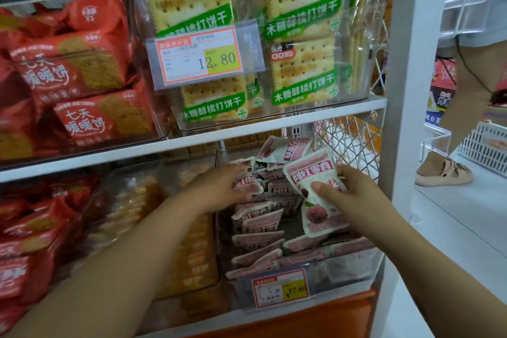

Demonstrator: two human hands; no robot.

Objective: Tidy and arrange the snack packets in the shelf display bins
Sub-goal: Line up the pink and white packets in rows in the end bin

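Note:
A clear plastic bin [354, 269] on the lower shelf holds several pink and white snack packets [258, 241], standing in loose rows. My right hand [345, 195] is shut on one such packet [315, 189], held upright above the bin's right side, thumb across its front. My left hand [219, 186] reaches into the back left of the bin and presses on packets [248, 186] there; whether it grips one is unclear. More packets [285, 148] are piled loosely at the back of the bin.
Cracker packs [301, 22] fill a clear bin above, with a 12.80 price tag [197, 55]. Red biscuit packs [82, 68] sit left. A 17.60 tag [279, 288] hangs on the bin front. A white post [411, 90] borders the right; another person's foot [444, 173] stands beyond, near a white basket [482, 145].

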